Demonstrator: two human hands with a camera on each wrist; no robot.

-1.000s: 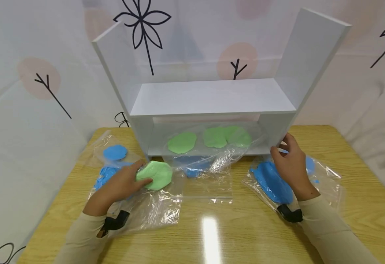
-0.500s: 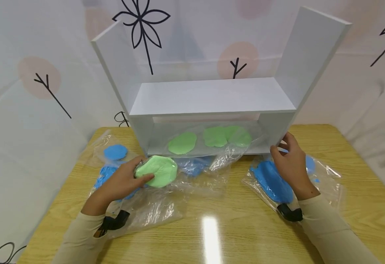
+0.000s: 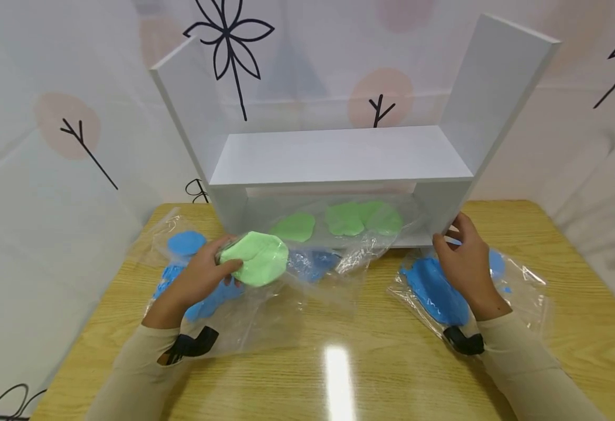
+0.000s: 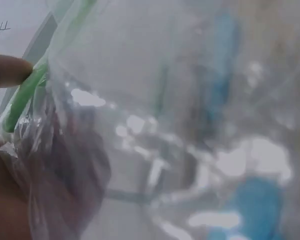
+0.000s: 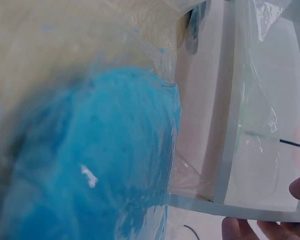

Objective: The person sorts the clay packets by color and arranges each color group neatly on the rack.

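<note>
My left grip [image 3: 202, 278] clasps one bagged green disc [image 3: 255, 258]; three green discs [image 3: 345, 218] lie inside the shelf [image 3: 339, 156], whose right post my right grip [image 3: 462, 257] grasps.

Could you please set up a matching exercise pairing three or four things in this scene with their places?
Things:
1. green clay disc
2. white shelf
3. blue clay slab
4. small blue disc

Places:
A. steadied at its right post by the right hand
B. gripped by the left hand
C. in plastic on the table's far left
D. in plastic below the right hand

Pairs: 1-B, 2-A, 3-D, 4-C
</note>
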